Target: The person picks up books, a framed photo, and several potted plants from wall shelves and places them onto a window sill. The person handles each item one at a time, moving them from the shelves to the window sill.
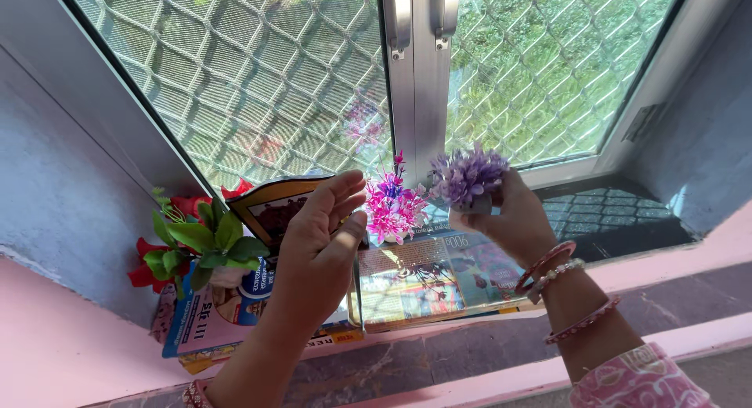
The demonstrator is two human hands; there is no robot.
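Right hand (513, 216) is gripping a small pot of purple artificial flowers (468, 175), fingers closed round its base, holding it raised at about 1 o'clock from the frame centre; left hand (321, 236) is hovering with fingers spread wide, holding nothing, palm turned towards the pink flower sprig (392, 207) at its 3 o'clock; a glossy magazine (435, 279) is lying below the sprig; a green-leaved plant with red petals (196, 243) is sitting at 9 o'clock on stacked booklets (205, 322); the mesh-screened window (258, 71) is filling 12 o'clock.
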